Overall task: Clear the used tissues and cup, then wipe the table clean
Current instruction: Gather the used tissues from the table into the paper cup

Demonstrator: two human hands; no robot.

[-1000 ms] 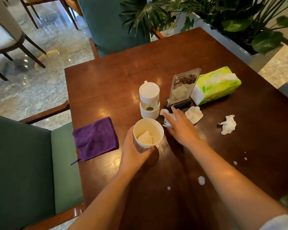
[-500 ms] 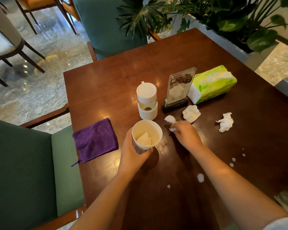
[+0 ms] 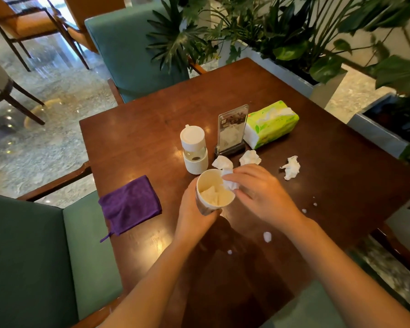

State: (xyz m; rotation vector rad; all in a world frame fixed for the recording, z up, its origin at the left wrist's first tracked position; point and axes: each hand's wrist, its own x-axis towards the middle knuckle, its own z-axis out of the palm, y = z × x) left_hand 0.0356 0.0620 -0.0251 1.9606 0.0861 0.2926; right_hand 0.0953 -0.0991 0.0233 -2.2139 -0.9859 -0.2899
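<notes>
My left hand (image 3: 194, 209) grips a white paper cup (image 3: 213, 194) tilted above the dark wooden table (image 3: 140, 138); a tissue lies inside it. My right hand (image 3: 260, 192) pinches a crumpled white tissue (image 3: 230, 182) right at the cup's rim. Three more crumpled tissues lie on the table: one just behind the cup (image 3: 222, 162), one next to it (image 3: 250, 158), one farther right (image 3: 291, 167). A folded purple cloth (image 3: 129, 204) rests near the left edge. White spots (image 3: 267, 236) dot the tabletop at the right front.
A white lidded bottle (image 3: 194, 152) stands behind the cup, next to an acrylic sign holder (image 3: 232, 131) and a green tissue pack (image 3: 270, 124). Green chairs (image 3: 133, 48) stand at the far side and at the left. Planters (image 3: 294, 76) line the right.
My right hand picked one tissue off the table and brought it back to the cup's rim. The left hand has tilted the cup slightly towards it.
</notes>
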